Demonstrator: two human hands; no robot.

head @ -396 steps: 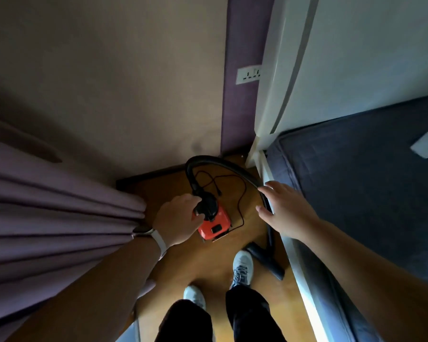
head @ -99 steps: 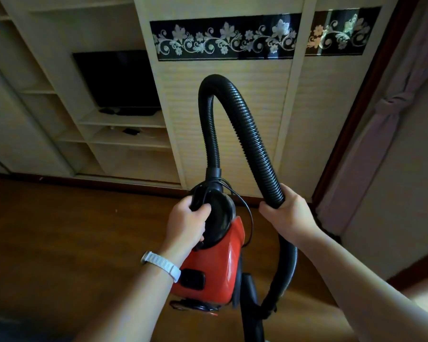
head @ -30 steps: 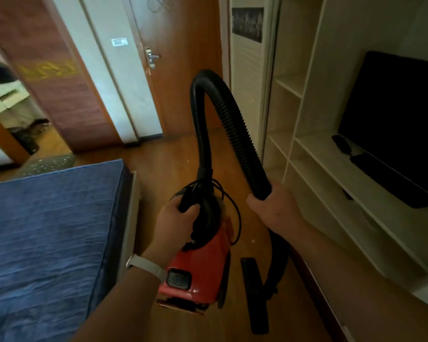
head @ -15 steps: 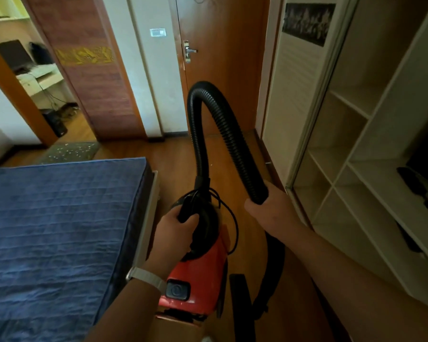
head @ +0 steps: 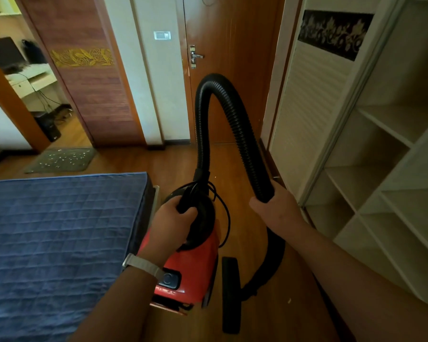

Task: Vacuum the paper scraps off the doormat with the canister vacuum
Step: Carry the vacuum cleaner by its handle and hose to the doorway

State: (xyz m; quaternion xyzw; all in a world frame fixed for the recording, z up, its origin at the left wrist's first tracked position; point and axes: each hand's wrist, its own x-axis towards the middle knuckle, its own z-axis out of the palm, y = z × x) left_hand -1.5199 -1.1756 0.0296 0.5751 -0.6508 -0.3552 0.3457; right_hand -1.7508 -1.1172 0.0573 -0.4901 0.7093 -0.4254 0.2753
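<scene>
I carry a red canister vacuum (head: 195, 265) off the floor, my left hand (head: 171, 223) wrapped around its black top handle. My right hand (head: 273, 211) grips the black ribbed hose (head: 235, 124), which arches up in front of me. The black floor nozzle (head: 230, 294) hangs low beside the canister. The grey doormat (head: 62, 160), sprinkled with several white paper scraps (head: 59, 157), lies far ahead at the left, before an open doorway.
A bed with a blue quilt (head: 55, 238) fills the left. White open shelving (head: 386, 193) lines the right. A closed wooden door (head: 232, 58) stands ahead. A strip of wooden floor (head: 173, 164) runs between bed and shelving toward the mat.
The view has swung left and forward from the shelving toward the door. The doormat now shows larger and closer. Both hands keep their hold on the vacuum and hose.
</scene>
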